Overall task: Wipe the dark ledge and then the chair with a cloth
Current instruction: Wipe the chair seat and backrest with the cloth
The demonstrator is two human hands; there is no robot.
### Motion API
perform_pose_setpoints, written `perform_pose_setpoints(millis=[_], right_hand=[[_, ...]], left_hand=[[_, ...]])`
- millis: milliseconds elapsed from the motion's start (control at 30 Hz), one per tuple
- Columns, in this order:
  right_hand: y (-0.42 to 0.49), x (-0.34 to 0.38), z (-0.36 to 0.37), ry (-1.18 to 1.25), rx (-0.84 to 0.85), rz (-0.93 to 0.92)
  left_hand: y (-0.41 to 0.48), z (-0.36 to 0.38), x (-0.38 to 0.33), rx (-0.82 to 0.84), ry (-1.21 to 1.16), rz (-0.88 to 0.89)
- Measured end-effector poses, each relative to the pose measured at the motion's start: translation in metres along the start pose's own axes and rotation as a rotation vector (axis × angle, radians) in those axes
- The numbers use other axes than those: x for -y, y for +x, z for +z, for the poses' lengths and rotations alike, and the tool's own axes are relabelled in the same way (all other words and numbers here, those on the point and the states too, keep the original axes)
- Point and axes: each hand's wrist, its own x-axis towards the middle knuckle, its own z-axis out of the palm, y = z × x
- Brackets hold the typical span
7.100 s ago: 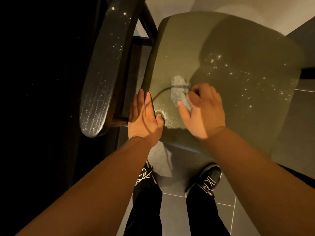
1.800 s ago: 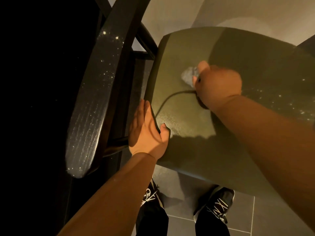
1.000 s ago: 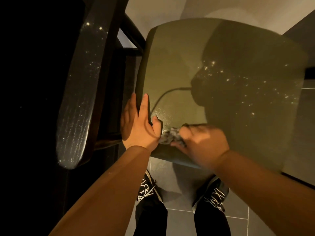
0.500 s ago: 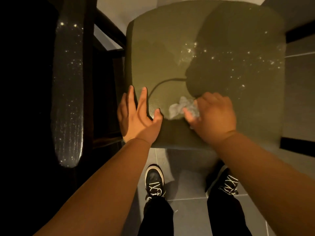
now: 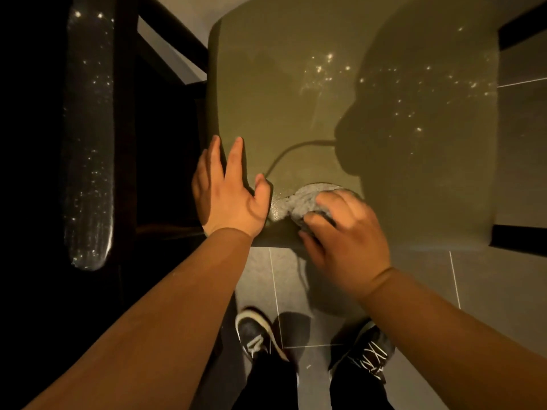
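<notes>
The chair's olive-green padded seat (image 5: 296, 99) fills the upper middle of the head view. A crumpled grey cloth (image 5: 305, 201) lies on the seat near its front edge, pressed down by my right hand (image 5: 343, 241), whose fingers curl over it. My left hand (image 5: 229, 190) rests flat on the seat's front-left corner, fingers spread, holding nothing. The chair's dark curved backrest rail (image 5: 88, 143) runs down the left side, with glinting specks on it. The dark ledge cannot be made out in the blackness at the left.
Grey floor tiles (image 5: 414, 291) lie below the seat, and my two dark shoes (image 5: 257, 335) stand on them close to the chair. A dark chair frame bar (image 5: 171, 34) crosses at the upper left. A dark strip (image 5: 518, 238) sits at the right.
My right hand has slid the cloth from the seat's middle back to its front edge and is rubbing there. My left hand has stayed on the front-left corner.
</notes>
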Motion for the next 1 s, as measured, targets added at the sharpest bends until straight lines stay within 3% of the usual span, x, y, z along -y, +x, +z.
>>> perform_pose_setpoints(millis=[133, 467, 767, 833, 900, 1000], right_hand=[[-0.016, -0.002, 0.003, -0.080, 0.211, 0.004], [0.018, 0.000, 0.011, -0.195, 0.207, 0.036], [0.022, -0.030, -0.009, 0.047, 0.228, -0.139], [0.031, -0.022, -0.013, 0.161, 0.135, -0.101], [0.038, -0.017, -0.010, 0.233, -0.069, -0.058], [0.043, -0.014, 0.003, 0.095, -0.112, -0.015]], left_hand=[[-0.001, -0.002, -0.002, 0.009, 0.031, -0.004], [-0.003, 0.000, -0.001, 0.026, -0.032, -0.009], [0.001, 0.013, 0.005, -0.077, -0.072, 0.016], [0.001, 0.015, 0.007, -0.083, -0.073, 0.013], [-0.001, 0.014, 0.006, -0.097, -0.087, 0.019], [0.001, 0.013, 0.006, -0.092, -0.097, 0.015]])
